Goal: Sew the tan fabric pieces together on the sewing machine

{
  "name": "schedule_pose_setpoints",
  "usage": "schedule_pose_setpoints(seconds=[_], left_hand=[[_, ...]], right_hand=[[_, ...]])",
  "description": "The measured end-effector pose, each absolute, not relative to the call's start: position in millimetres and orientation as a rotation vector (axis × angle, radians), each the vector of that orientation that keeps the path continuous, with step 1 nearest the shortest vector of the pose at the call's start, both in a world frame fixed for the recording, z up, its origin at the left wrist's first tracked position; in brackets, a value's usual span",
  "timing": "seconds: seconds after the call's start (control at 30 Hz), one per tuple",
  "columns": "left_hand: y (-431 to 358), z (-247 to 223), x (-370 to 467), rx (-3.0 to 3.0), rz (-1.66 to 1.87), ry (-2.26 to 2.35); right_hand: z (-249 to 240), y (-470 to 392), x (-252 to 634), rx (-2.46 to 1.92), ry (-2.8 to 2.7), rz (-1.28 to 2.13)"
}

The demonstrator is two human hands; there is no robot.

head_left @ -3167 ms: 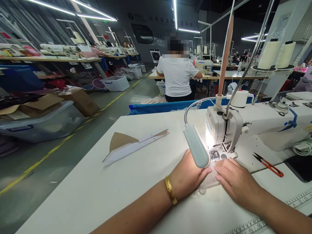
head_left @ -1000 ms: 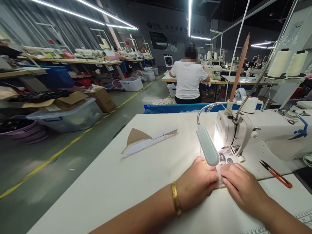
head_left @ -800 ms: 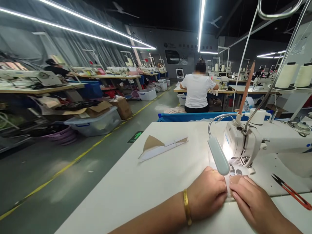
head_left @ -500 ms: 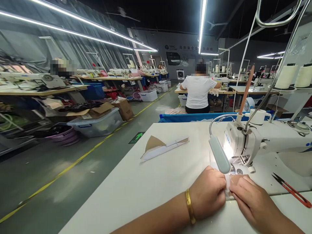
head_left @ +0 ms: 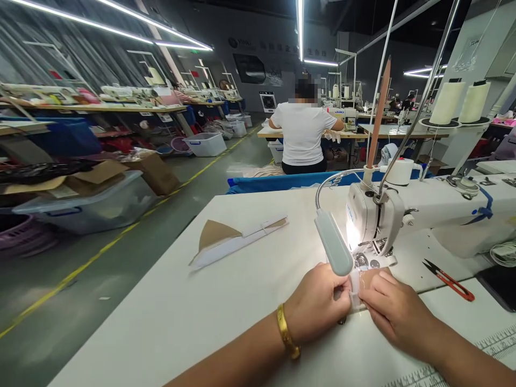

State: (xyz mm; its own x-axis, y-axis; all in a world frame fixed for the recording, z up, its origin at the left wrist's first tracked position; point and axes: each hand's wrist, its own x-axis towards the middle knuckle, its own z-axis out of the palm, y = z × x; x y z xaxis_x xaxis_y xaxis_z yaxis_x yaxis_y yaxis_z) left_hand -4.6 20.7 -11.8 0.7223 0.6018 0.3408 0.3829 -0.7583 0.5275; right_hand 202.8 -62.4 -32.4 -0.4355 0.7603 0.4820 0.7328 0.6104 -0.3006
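L fingers (head_left: 343, 305) pinched on wht strip (head_left: 355, 286) | R fingers (head_left: 374, 298) closed, gripping brn pc (head_left: 368, 278)

On the surface (head_left: 153, 301), the folded piece (head_left: 237, 242) lies left of the sewing machine (head_left: 363, 215). The snips (head_left: 448, 279) lie right of the needle area, with the phone (head_left: 497, 285) further right. The ruler (head_left: 492, 341) lies before them. A seated person (head_left: 304, 131) is behind the surface.

A lamp (head_left: 334, 243) casts harsh glare beside the needle. Ceiling tubes (head_left: 300, 29) light a dim room, its edges stretched and blurred.
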Motion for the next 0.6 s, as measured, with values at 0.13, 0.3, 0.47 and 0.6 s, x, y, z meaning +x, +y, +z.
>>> schedule_pose_setpoints(seconds=[0.13,0.3,0.47,0.6], left_hand=[[19,-10,-5,2.418,0.74,0.696],[19,-14,-6,2.475,0.796,0.676],[19,-16,-8,2.625,0.746,0.625],[19,-18,-8,2.678,0.752,0.559]], right_hand=[[-36,-61,201,-1.116,-2.251,0.006],[-50,-54,203,-1.054,-2.298,-0.17],[-46,-59,205,-1.093,-2.33,-0.078],[-38,-66,207,-1.165,-2.366,0.043]])
